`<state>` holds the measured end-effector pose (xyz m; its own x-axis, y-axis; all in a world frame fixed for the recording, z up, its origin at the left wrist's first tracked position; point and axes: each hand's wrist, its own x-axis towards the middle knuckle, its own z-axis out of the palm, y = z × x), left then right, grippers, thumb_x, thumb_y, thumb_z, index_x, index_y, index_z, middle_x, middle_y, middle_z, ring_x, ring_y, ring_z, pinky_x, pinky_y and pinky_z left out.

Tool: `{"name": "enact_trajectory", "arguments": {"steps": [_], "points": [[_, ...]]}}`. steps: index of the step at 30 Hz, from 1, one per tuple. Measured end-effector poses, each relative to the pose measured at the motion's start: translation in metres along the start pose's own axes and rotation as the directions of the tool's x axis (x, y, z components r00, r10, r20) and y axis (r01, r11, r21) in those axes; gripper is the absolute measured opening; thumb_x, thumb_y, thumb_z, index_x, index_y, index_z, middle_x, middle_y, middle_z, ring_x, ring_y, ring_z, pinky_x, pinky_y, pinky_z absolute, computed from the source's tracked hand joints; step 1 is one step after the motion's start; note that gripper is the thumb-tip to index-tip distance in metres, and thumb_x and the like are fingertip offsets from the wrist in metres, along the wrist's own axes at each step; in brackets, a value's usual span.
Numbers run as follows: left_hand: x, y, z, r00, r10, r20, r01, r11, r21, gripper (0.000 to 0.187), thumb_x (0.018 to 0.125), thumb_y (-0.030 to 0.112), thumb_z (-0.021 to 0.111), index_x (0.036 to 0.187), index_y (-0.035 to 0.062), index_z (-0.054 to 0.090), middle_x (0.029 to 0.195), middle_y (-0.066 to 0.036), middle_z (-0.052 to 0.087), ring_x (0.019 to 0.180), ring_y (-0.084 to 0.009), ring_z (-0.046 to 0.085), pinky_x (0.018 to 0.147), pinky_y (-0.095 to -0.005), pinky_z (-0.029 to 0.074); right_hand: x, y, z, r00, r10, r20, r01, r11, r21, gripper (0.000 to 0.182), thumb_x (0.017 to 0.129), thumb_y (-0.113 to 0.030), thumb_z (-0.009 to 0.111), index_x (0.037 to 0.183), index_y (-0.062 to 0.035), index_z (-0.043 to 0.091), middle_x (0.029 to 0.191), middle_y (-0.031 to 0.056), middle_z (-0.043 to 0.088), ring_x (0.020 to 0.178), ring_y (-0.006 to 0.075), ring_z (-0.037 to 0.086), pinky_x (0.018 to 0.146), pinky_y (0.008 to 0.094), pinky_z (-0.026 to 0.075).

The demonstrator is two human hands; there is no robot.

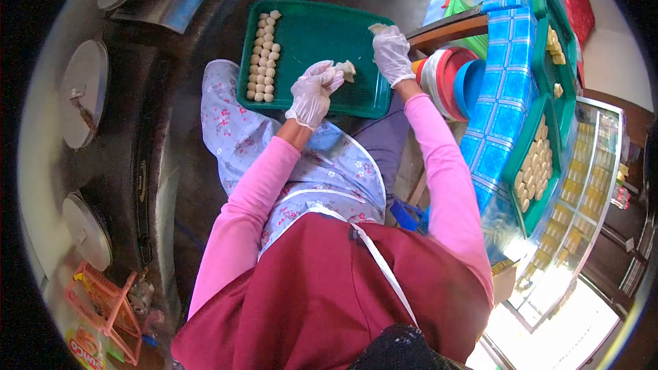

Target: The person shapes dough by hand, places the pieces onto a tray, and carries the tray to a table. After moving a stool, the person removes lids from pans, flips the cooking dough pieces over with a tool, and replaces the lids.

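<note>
A green tray (308,24) rests across my lap, with columns of small pale dough balls (263,62) packed along its left side. My left hand (314,94), in a clear plastic glove, is closed over the tray's near part. A ragged lump of pale dough (347,70) pokes out from its fingertips. At the tray's right edge, my gloved right hand (392,53) is closed, and a small piece of dough (377,28) shows past its fingers. The glove hides the rest of that piece.
To the right, a table with a blue checked cloth (504,75) carries another green tray (519,195) of dough pieces. Red and blue round containers (469,89) stand beside my right forearm. Several round metal lids (86,94) line the left side, above an orange plastic rack (103,301).
</note>
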<state>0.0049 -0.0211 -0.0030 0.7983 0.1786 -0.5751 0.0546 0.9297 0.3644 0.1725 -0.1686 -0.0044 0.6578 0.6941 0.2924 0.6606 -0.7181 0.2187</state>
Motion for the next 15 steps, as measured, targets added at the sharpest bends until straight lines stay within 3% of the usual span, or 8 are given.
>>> {"name": "enact_trajectory", "arguments": {"steps": [1, 2, 5, 8, 11, 12, 13, 15], "points": [[0.004, 0.0, -0.007, 1.0, 0.014, 0.011, -0.014, 1.0, -0.008, 0.024, 0.091, -0.003, 0.051, 0.115, -0.0029, 0.052, 0.103, -0.015, 0.063, 0.091, -0.0235, 0.064, 0.08, -0.0314, 0.055, 0.004, 0.001, 0.012, 1.0, -0.008, 0.015, 0.009, 0.999, -0.043, 0.017, 0.074, -0.009, 0.056, 0.089, -0.0021, 0.062, 0.082, 0.0159, 0.062, 0.073, 0.0318, 0.06, 0.063, 0.0397, 0.05], [0.009, 0.0, -0.015, 1.0, 0.001, 0.017, 0.0, 0.999, -0.048, 0.023, 0.091, -0.002, 0.052, 0.114, -0.0032, 0.053, 0.102, -0.015, 0.063, 0.091, -0.0236, 0.064, 0.081, -0.0314, 0.055, 0.006, 0.004, 0.031, 0.994, -0.036, -0.099, 0.05, 0.989, 0.142, 0.023, 0.076, -0.008, 0.053, 0.096, -0.0016, 0.06, 0.084, 0.0174, 0.062, 0.076, 0.0317, 0.062, 0.062, 0.0399, 0.051], [0.014, 0.001, -0.029, 1.0, -0.013, 0.011, 0.014, 0.994, -0.11, 0.021, 0.091, 0.0, 0.054, 0.112, -0.0036, 0.054, 0.102, -0.015, 0.063, 0.092, -0.0239, 0.064, 0.082, -0.0316, 0.055, 0.002, 0.005, 0.062, 0.982, -0.046, -0.184, 0.079, 0.982, 0.172, 0.017, 0.076, -0.007, 0.053, 0.09, -0.0023, 0.062, 0.083, 0.0172, 0.062, 0.072, 0.0326, 0.063, 0.059, 0.0419, 0.051], [0.013, -0.002, -0.025, 1.0, 0.026, -0.007, -0.026, 0.998, -0.057, 0.02, 0.09, 0.002, 0.056, 0.109, -0.0026, 0.057, 0.102, -0.014, 0.064, 0.093, -0.0237, 0.064, 0.082, -0.0313, 0.055, -0.001, -0.007, 0.032, 0.995, 0.006, 0.097, -0.001, 0.999, -0.053, 0.011, 0.074, -0.007, 0.055, 0.08, -0.0046, 0.064, 0.077, 0.0169, 0.063, 0.065, 0.0332, 0.063, 0.057, 0.0423, 0.05], [0.006, 0.003, -0.011, 1.0, 0.021, -0.013, -0.021, 1.0, -0.002, 0.019, 0.089, 0.003, 0.059, 0.108, -0.0016, 0.058, 0.102, -0.012, 0.065, 0.09, -0.0226, 0.065, 0.081, -0.0305, 0.055, -0.002, -0.008, 0.013, 0.965, -0.031, 0.26, -0.004, 0.991, 0.135, 0.008, 0.071, -0.008, 0.057, 0.07, -0.0071, 0.065, 0.07, 0.0157, 0.064, 0.059, 0.0308, 0.063, 0.054, 0.042, 0.05], [0.006, 0.005, -0.008, 1.0, -0.003, -0.022, 0.004, 1.0, 0.014, 0.02, 0.089, 0.003, 0.059, 0.108, -0.0014, 0.058, 0.102, -0.011, 0.065, 0.089, -0.0222, 0.066, 0.08, -0.0305, 0.055, -0.001, -0.01, 0.002, 0.937, 0.068, 0.344, -0.225, 0.868, 0.443, 0.007, 0.071, -0.008, 0.06, 0.074, -0.0065, 0.066, 0.071, 0.0127, 0.065, 0.058, 0.0251, 0.061, 0.052, 0.0373, 0.047], [0.006, 0.005, -0.008, 0.999, -0.029, -0.035, 0.03, 0.999, 0.029, 0.02, 0.088, 0.003, 0.059, 0.108, -0.0011, 0.058, 0.103, -0.01, 0.065, 0.088, -0.0218, 0.066, 0.079, -0.0305, 0.056, -0.002, -0.014, -0.011, 0.882, 0.124, 0.455, -0.43, 0.609, 0.667, 0.007, 0.072, -0.008, 0.064, 0.077, -0.0059, 0.068, 0.072, 0.0097, 0.066, 0.057, 0.0194, 0.059, 0.05, 0.0326, 0.045], [0.011, 0.001, -0.01, 1.0, -0.023, 0.02, 0.022, 0.998, 0.052, 0.021, 0.088, 0.002, 0.06, 0.109, -0.0011, 0.058, 0.103, -0.01, 0.066, 0.086, -0.0212, 0.066, 0.078, -0.0306, 0.056, -0.013, -0.028, -0.032, 0.724, 0.087, 0.684, -0.67, -0.148, 0.728, 0.012, 0.073, -0.009, 0.07, 0.084, -0.0047, 0.071, 0.074, 0.0037, 0.068, 0.055, 0.008, 0.056, 0.047, 0.0232, 0.041]]}}
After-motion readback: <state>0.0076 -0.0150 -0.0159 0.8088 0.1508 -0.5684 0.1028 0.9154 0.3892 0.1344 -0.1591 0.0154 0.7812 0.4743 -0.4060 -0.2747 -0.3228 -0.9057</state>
